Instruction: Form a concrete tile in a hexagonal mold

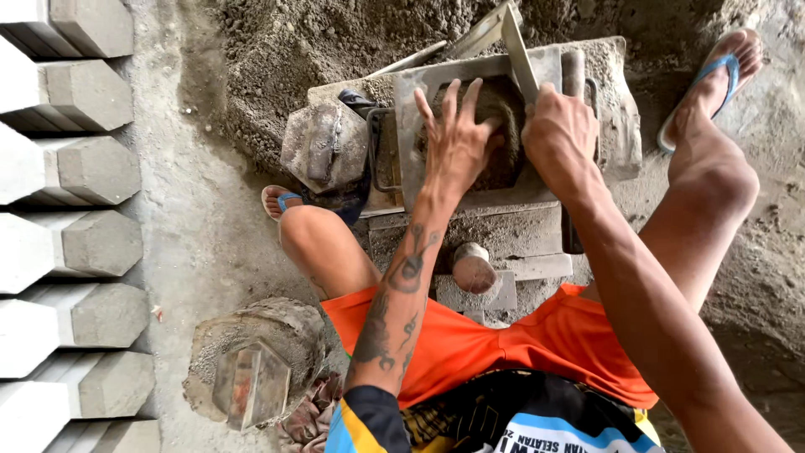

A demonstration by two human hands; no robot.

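A metal paver mould (411,134) filled with dark damp sand-cement mix (503,113) rests on a grey slab between my knees. My left hand (457,138) lies flat on the mix with its fingers spread. My right hand (560,134) is closed around the handle of a flat metal trowel (513,38) whose blade points away over the mould. A wooden rammer handle (474,267) sticks up in front of my orange shorts.
Several finished hexagonal concrete pavers (92,168) are lined up on the left. A heap of sand mix (293,50) lies beyond the mould. A mortar-crusted can (256,361) sits at the lower left, a crusted lump (325,143) beside the mould. My sandalled feet flank the slab.
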